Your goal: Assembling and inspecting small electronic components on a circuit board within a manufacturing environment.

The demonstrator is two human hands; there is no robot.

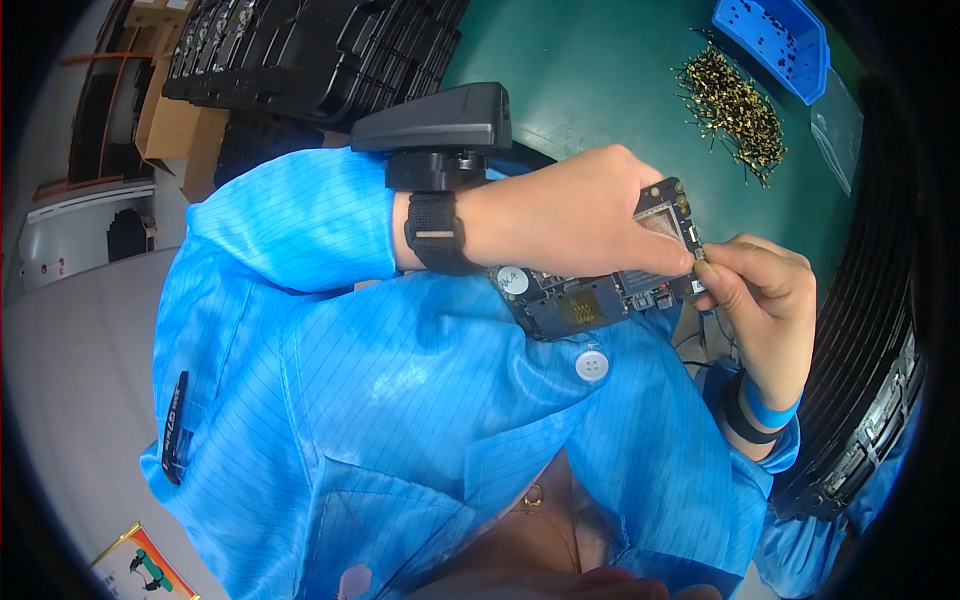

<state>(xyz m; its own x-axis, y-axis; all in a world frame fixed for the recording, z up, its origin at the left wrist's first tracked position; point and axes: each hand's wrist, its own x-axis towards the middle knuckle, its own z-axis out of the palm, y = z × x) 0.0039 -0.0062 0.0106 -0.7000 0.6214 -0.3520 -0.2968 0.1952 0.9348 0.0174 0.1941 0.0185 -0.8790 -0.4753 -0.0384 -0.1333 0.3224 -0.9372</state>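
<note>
Desk (570, 60), one, green, spreads behind the person at work. Two stacks of black trays flank it: a left stack (290, 60) at the far side and a right stack (855, 300) close by the right arm. One blue bin (800, 75) sits on the far right, dark bits inside; beside it lies one heap of black-and-gold pieces (735, 115), too many to count, and one clear bag (838, 135). One black wrist device (435, 120) blocks some of my view. Both hands are closed: the left hand (610, 220) wraps over one circuit board (580, 308), hiding its middle, before the blue coat (400, 380); the right hand (755, 275) pinches its end, thumb against forefinger. Whether a small part is between them, I can't tell.
</note>
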